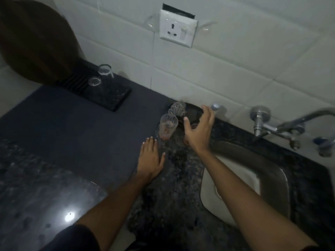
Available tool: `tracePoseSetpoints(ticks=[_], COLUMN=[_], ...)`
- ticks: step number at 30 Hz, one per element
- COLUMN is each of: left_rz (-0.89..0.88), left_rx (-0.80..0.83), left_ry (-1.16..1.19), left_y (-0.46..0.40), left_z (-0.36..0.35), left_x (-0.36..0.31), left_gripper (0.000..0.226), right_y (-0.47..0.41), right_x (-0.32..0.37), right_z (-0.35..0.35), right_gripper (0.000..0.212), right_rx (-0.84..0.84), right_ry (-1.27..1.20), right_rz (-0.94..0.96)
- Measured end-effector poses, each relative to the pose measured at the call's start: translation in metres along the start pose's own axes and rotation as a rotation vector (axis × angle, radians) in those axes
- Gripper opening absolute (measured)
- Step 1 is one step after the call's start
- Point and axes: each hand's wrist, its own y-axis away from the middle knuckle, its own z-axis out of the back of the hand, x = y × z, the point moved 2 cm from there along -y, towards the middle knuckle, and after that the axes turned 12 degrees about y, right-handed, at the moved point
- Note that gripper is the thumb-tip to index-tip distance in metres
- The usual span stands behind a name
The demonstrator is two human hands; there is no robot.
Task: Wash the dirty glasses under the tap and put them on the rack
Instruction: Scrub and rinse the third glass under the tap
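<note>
A ribbed glass with reddish residue stands on the counter, with a second clear glass behind it near the wall. My right hand hovers open just right of them, fingers spread, holding nothing; something small is partly hidden under its palm. My left hand rests flat on the counter just in front of the ribbed glass. Two glasses stand on the black rack at the back left. The tap juts from the wall over the steel sink.
A dark mat covers the counter's left part. A wall socket sits above the counter on white tiles. A dark round object fills the upper left corner. A small blue-capped knob is by the wall.
</note>
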Motion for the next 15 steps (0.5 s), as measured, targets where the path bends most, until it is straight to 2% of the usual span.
tracePoseSetpoints(ticks=[3,5,7,10,15], left_rz=[-0.099,-0.116,-0.113,-0.119,-0.12], left_rx=[0.063,0.076,0.067,0.044,0.024], left_ry=[-0.018,-0.026,-0.045,-0.059,-0.059], left_y=[0.006,0.006,0.006,0.007,0.006], left_z=[-0.019,-0.026,-0.031,-0.037,-0.042], left_x=[-0.025,-0.036,-0.039,-0.037,-0.037], left_gripper=[0.079,0.082,0.085,0.085,0.083], right_y=[0.016,0.024,0.028,0.029,0.028], right_x=[-0.032,-0.041,-0.048,-0.053,-0.059], right_z=[0.0,-0.003,-0.009,-0.015,-0.006], right_gripper=[0.1,0.108,0.105,0.09,0.072], right_rx=[0.135,0.216,0.253,0.261,0.229], right_ry=[0.006,-0.024,-0.056,-0.086,-0.094], right_rz=[-0.143,-0.232,-0.311,-0.406,-0.45])
